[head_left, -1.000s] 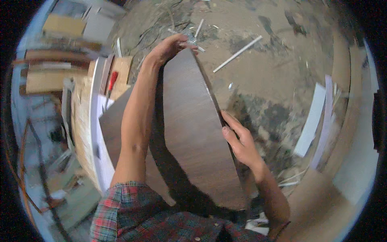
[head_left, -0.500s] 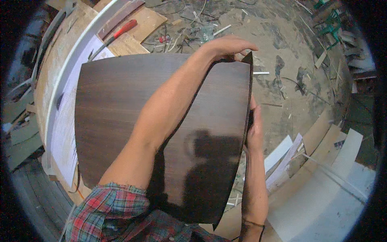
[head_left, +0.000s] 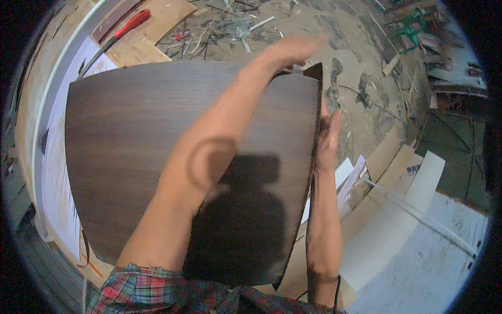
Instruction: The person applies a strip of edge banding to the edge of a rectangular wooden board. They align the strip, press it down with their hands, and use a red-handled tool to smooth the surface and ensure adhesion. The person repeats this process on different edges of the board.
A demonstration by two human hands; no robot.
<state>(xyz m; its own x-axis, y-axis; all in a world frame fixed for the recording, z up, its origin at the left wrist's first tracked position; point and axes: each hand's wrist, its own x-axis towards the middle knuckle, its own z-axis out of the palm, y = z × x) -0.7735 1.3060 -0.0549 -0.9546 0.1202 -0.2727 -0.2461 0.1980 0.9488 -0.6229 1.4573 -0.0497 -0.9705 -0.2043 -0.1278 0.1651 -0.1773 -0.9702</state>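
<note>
A large dark brown wood-grain board (head_left: 136,125) lies in front of me, with a shadow across its near half. Along its right edge runs a thin dark strip (head_left: 314,73), whose end sticks up past the far right corner. My left arm reaches across the board, and my left hand (head_left: 295,49) is over that corner, its fingers smeared by motion. Against the right edge, my right hand (head_left: 328,138) grips the board from the side, thumb raised; part of its fingers is hidden behind the edge.
A red-handled tool (head_left: 133,23) rests on wooden pieces at the far left, beside a long white strip (head_left: 39,131). Offcuts and scraps litter the floor (head_left: 298,21). Right of me lie pale panels (head_left: 387,230) and a thin rod (head_left: 423,217).
The view has shifted, so the board appears further left. My left hand has lifted a little from the corner and its fingers now blur. The right hand stays at the edge.
</note>
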